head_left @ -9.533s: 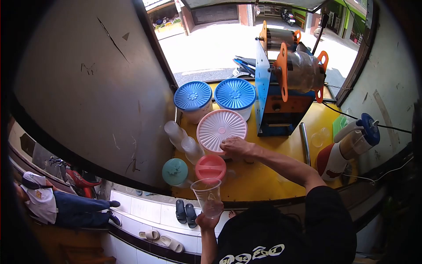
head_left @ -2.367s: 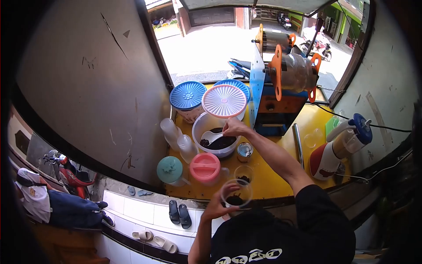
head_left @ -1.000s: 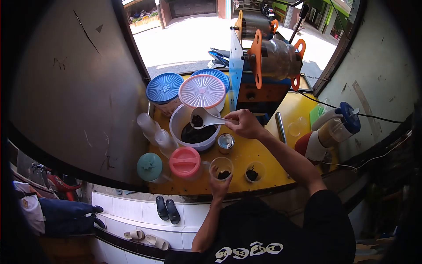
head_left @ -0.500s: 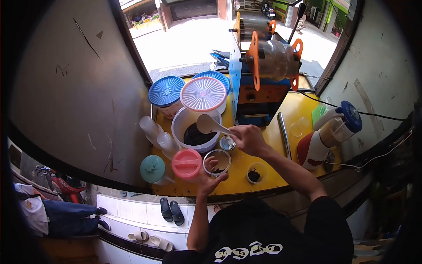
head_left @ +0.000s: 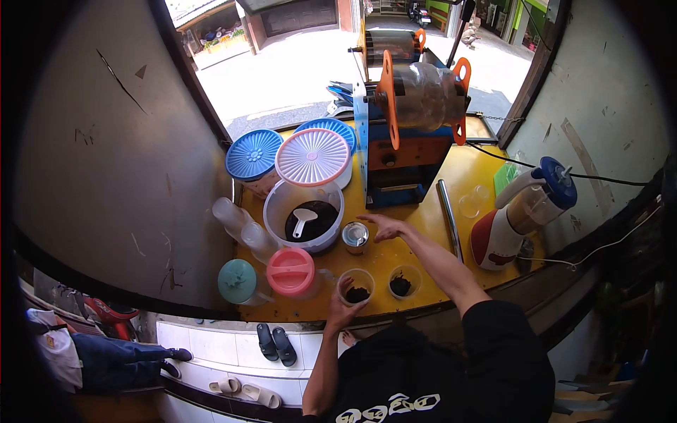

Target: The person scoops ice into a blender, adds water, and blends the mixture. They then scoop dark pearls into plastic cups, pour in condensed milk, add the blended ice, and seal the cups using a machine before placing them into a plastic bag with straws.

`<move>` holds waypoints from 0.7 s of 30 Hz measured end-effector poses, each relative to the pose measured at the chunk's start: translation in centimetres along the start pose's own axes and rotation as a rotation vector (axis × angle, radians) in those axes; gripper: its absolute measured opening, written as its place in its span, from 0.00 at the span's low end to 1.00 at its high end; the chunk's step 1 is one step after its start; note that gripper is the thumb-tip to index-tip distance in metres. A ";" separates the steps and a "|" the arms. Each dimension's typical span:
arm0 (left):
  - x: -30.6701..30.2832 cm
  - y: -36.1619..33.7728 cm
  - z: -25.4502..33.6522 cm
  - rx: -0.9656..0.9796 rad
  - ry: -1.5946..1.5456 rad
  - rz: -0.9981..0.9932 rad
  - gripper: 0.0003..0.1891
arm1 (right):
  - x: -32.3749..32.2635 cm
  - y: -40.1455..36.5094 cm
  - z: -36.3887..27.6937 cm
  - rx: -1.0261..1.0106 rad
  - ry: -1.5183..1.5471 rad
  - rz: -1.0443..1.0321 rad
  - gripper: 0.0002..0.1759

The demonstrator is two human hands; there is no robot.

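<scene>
black shirt (head_left: 451, 366): pale lettering (head_left: 399, 404), unreadable | left wall (head_left: 127, 190): dark scrawl (head_left: 84, 135), possibly "M"

Over the feed I count: part-filled cups (head_left: 357, 287) (head_left: 404, 283), two; open tub (head_left: 281, 204), one; white scoop (head_left: 304, 218), one; tin (head_left: 355, 235), one; lidded jugs (head_left: 290, 272) (head_left: 238, 282), two; blue lids (head_left: 254, 154) (head_left: 335, 126), two; pink-rimmed lid (head_left: 312, 156), one; cup stacks (head_left: 229, 213) (head_left: 256, 237), two; blender (head_left: 511, 218), one.

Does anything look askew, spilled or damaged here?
The pink-rimmed lid is off the open tub, partly hiding a blue lid behind. The left wall panel has a long dark mark, perhaps a cut, plus scratches, so it looks damaged. No clear spill on the yellow counter.
</scene>
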State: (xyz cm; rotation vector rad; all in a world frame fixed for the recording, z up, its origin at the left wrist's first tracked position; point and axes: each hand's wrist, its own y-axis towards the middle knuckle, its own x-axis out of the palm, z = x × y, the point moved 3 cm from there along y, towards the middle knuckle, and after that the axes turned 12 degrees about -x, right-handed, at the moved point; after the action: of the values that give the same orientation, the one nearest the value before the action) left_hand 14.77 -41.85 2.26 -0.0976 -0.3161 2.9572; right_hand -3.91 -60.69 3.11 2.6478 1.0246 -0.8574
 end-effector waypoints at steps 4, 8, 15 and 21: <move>0.0 0.4 1.1 -0.051 0.093 -0.012 0.39 | 2.6 2.4 1.8 -0.127 0.264 -0.121 0.50; 0.3 1.4 -0.4 -0.065 0.055 0.005 0.39 | 2.7 0.8 -0.1 -0.154 0.255 0.136 0.46; 2.0 3.4 -1.1 0.001 -0.020 -0.003 0.40 | -3.2 -8.1 -7.9 -0.291 -0.227 0.513 0.39; 1.0 1.5 -5.2 -0.005 0.326 0.212 0.43 | -7.0 -14.8 -14.4 -0.287 -0.720 0.450 0.39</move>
State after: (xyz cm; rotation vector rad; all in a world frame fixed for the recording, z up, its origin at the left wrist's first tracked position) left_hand 14.00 -42.04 -3.12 -0.6425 -0.2815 3.0747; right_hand -11.44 -48.44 19.51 1.9465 0.3215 -1.2798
